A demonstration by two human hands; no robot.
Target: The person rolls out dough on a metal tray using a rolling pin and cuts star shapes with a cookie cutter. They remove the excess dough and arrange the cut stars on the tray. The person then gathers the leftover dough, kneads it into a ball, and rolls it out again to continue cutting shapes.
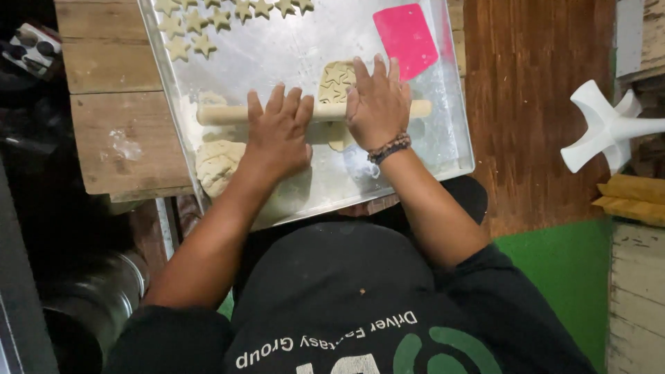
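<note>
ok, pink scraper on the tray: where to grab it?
Judging by its pose, take the pink scraper by its near rounded edge, coming from the right hand side. It lies flat on the metal tray, clear of the rolling pin.

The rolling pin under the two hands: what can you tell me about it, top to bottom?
The rolling pin is a plain, pale cylinder that looks like wood, with no separate handles visible. It lies flat and crosswise on the floured metal tray, resting on pale dough. The left hand and right hand press down on its middle with palms flat and fingers stretched out, hiding that part. Only its two rounded ends and a short stretch between the hands show.
</note>
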